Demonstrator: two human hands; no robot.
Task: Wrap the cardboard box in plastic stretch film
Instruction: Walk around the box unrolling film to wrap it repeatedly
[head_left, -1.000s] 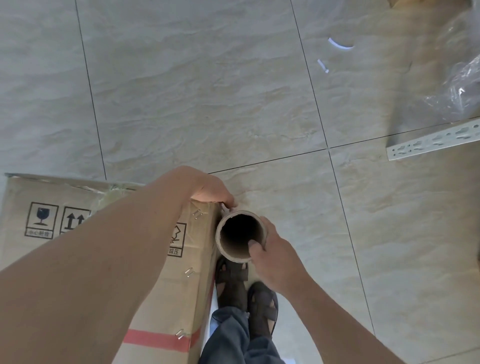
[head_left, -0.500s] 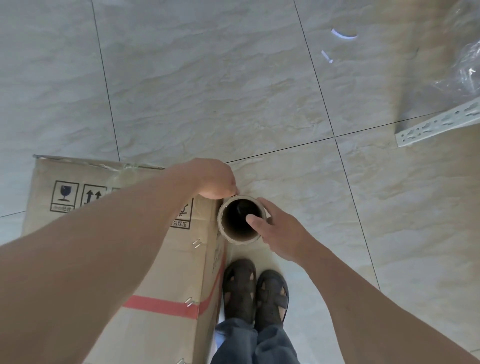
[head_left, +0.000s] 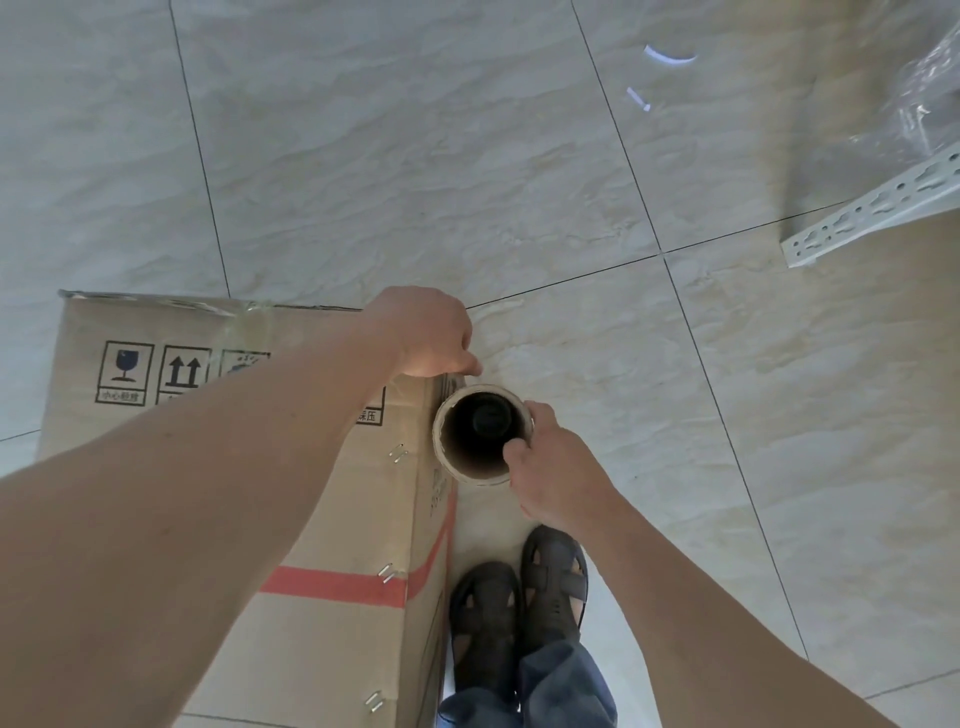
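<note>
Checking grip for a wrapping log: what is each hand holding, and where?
Right hand grips the film roll by its top rim, thumb inside. Left hand rests at the cardboard box corner; its grip cannot be told.

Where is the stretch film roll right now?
In the head view the stretch film roll stands upright just right of the cardboard box corner, gripped at its rim by the right hand, above the sandals.

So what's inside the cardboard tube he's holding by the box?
The cardboard tube is hollow and dark, with a round black shape low in the bore, unclear what. The right hand grips its rim, thumb inside. Its lower end and any film are hidden.
</note>
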